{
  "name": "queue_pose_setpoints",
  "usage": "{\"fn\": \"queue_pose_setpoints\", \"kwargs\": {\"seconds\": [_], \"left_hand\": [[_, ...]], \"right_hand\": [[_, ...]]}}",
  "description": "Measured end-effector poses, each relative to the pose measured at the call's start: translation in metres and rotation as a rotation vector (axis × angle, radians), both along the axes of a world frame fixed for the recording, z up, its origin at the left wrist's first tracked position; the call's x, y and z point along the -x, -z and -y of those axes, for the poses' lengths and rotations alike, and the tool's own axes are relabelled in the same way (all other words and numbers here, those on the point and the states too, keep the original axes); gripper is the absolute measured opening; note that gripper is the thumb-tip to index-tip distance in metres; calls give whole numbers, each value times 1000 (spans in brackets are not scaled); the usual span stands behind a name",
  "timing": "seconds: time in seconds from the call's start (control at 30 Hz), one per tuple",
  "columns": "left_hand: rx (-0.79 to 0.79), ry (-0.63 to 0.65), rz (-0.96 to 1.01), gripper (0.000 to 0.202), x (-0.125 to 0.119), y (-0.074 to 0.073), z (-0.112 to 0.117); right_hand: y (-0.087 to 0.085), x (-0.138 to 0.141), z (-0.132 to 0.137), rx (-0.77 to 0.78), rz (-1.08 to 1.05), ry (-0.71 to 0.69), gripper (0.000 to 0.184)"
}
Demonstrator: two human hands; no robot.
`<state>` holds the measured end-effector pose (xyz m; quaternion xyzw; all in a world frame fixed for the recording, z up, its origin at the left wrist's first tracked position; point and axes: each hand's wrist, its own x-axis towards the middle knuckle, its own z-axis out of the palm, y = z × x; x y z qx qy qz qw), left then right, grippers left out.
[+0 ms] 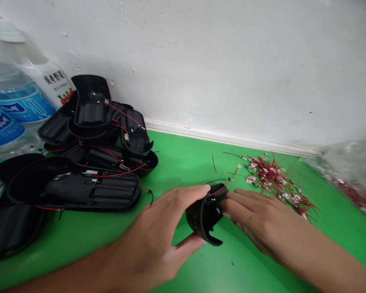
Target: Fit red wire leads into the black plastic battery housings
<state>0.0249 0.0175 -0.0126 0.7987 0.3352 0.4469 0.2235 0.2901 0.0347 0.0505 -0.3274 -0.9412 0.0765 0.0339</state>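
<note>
My left hand [167,228] is closed round the curved end of a black plastic casing [197,217], fingers over the top and thumb beneath. This casing is tilted, with its hollow curved end facing me. My right hand [256,215] is at the casing's other end, its fingers pressed together against it; the thumb is hidden. A thin red wire [218,190] runs over the casing's top, and a dark wire end sticks out beyond it. Right of the hands lies a heap of red wires with small metal terminals [271,179].
Several similar black casings [94,187] with red wires are piled at left, beside large water bottles [15,93] and a white bottle [53,77]. A loose red wire [214,163] lies near the wall [219,73]. A clear plastic bag [350,171] holds more red pieces at right.
</note>
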Motion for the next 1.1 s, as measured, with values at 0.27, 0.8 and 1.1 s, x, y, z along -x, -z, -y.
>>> {"fn": "queue_pose_setpoints", "kwargs": {"seconds": [0.27, 0.8, 1.1], "left_hand": [[-4, 34, -10, 52, 1, -1, 3], [68, 17, -9, 53, -1, -3, 6], [143, -32, -12, 77, -2, -1, 6]], "right_hand": [[-11, 4, 2, 87, 4, 12, 26], [-5, 13, 6, -97, -57, 0, 32], [-9, 11, 8, 50, -29, 39, 30]]}}
